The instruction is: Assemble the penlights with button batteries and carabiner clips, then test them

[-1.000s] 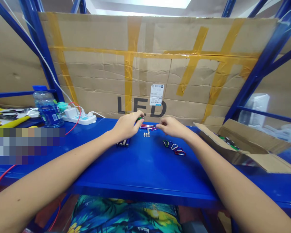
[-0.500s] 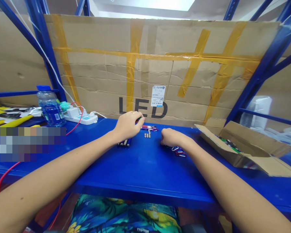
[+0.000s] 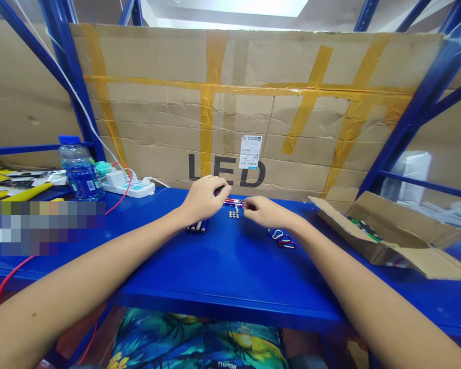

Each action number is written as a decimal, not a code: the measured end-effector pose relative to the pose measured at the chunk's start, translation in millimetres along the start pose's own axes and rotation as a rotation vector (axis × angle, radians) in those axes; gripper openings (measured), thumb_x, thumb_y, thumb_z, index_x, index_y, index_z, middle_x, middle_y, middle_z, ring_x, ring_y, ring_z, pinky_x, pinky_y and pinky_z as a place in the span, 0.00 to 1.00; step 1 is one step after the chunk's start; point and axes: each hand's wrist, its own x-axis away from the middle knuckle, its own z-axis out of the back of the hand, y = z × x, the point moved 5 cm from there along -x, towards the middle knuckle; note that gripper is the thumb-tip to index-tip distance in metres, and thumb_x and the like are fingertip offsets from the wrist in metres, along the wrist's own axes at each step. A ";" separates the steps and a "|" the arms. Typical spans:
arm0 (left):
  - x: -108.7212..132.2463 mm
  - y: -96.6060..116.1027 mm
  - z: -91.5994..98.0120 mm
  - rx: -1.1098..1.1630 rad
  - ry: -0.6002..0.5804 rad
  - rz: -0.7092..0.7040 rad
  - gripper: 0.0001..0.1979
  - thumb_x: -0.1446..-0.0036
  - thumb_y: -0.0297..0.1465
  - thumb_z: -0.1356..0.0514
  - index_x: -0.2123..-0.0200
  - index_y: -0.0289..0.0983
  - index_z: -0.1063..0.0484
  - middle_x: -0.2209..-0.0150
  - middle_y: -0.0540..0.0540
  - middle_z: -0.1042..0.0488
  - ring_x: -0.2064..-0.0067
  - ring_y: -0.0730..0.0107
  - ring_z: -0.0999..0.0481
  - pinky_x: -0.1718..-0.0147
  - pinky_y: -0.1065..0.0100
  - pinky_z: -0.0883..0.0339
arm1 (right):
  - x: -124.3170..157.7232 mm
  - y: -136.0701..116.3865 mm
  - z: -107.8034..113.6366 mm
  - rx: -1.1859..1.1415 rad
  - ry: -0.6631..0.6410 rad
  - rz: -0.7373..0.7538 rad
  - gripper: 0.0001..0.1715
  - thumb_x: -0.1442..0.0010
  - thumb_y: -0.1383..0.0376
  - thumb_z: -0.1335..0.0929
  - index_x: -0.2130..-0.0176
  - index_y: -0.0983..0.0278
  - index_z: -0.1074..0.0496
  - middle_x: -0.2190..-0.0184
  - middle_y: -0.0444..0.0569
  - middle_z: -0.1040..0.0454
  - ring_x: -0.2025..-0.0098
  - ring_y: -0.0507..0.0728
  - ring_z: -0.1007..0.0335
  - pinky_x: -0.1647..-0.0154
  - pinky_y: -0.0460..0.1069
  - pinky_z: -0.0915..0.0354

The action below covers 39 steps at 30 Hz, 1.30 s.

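My left hand [image 3: 206, 199] is held over the back middle of the blue table, fingers curled together. A small dark and green bit shows at its fingertips, too small to name. Dark, slim tubes [image 3: 198, 226] lie side by side partly under this hand. My right hand [image 3: 267, 211] is closed in a pinch beside red metal tubes [image 3: 234, 202]; whether it touches them, or what it holds, is hidden. Between the hands sits a small group of silver button-like discs [image 3: 233, 214]. Small carabiners, one silver [image 3: 277, 234] and one red [image 3: 287, 243], lie below my right wrist.
An open cardboard box [image 3: 372, 246] with green and dark pieces stands at the right. On the left are a blue-capped bottle [image 3: 80, 171], a white power strip [image 3: 138, 188], a red cable [image 3: 117, 202] and yellow-handled items [image 3: 30, 193]. A tall cardboard sheet [image 3: 157, 123] closes off the back.
My right hand has moved left and slightly up, from near the carabiners to the red tubes, uncovering more of the carabiners. My left hand stays almost in place.
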 end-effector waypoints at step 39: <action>8.0 -1.3 -24.6 0.275 -0.088 -0.041 0.02 0.41 0.28 0.43 0.66 0.37 0.31 0.67 0.47 0.25 0.65 0.67 0.27 0.64 0.66 0.36 | -8.4 -0.8 -4.8 -0.709 0.226 0.042 0.07 0.45 0.63 0.32 0.72 0.63 0.34 0.78 0.44 0.30 0.80 0.49 0.41 0.78 0.47 0.43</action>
